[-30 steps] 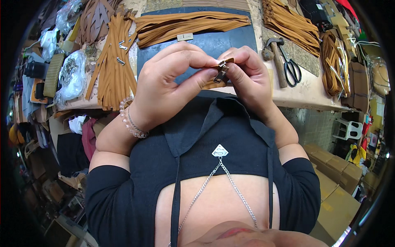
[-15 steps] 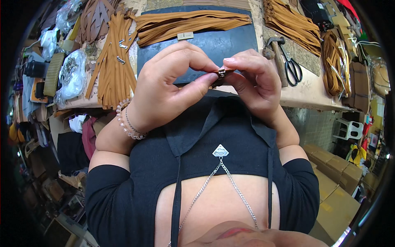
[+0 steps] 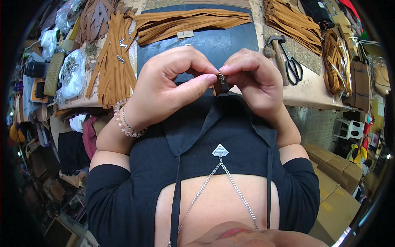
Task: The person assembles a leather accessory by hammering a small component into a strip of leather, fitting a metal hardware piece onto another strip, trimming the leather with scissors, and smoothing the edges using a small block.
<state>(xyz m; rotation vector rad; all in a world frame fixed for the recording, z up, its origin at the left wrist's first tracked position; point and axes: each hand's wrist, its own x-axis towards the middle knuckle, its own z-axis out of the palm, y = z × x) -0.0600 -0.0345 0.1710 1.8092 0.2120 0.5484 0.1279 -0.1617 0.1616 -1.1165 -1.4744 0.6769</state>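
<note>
Close to my chest, my left hand (image 3: 175,80) is closed in a pinch, thumb and forefinger on a small brown strip with a metal fitting (image 3: 222,84). The fitting looks like a zipper slider, and a dark tab hangs down from it. My right hand (image 3: 259,80) pinches the same piece from the other side, its fingertips almost meeting those of the left. Beyond the hands lies a dark cutting mat (image 3: 205,39), with a bundle of tan zipper tapes (image 3: 193,22) across its far part. A small pale block (image 3: 185,34) rests beside that bundle.
At left, another heap of tan tapes (image 3: 113,61) carries a few silver metal pieces (image 3: 120,59). A hammer (image 3: 277,53) and black-handled scissors (image 3: 293,68) lie at right, near more tan bundles (image 3: 292,24). Plastic bags (image 3: 73,74) sit far left; cardboard boxes (image 3: 335,197) stand lower right.
The held piece has turned, and its dark tab now hangs downward in fuller view. Both hands stay pinched together, the right one shifted slightly.
</note>
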